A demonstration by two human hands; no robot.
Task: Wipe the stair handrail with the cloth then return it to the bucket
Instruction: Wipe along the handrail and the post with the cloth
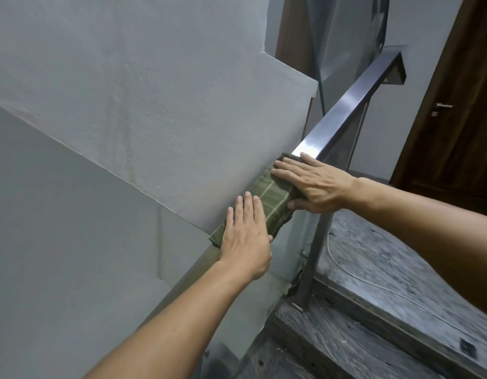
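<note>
Both hands, left [245, 236] and right [316, 184], lay spread flat, pressing the soft, limp cloth [275, 203] draped over the handrail [346, 108]; it looked easily bunched.

Your cloth [275, 199] is olive green, checked with thin pale lines. The rail [343, 110] is dark brushed steel, the wall [127, 105] pale grey, the steps [373, 269] grey-veined stone, the door [455, 119] dark brown.

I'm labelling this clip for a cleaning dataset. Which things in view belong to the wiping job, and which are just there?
Job: green cloth, metal handrail, left hand and right hand, both flat on the cloth.

Just there: wooden door, white cord on the stair tread, grey wall.
</note>
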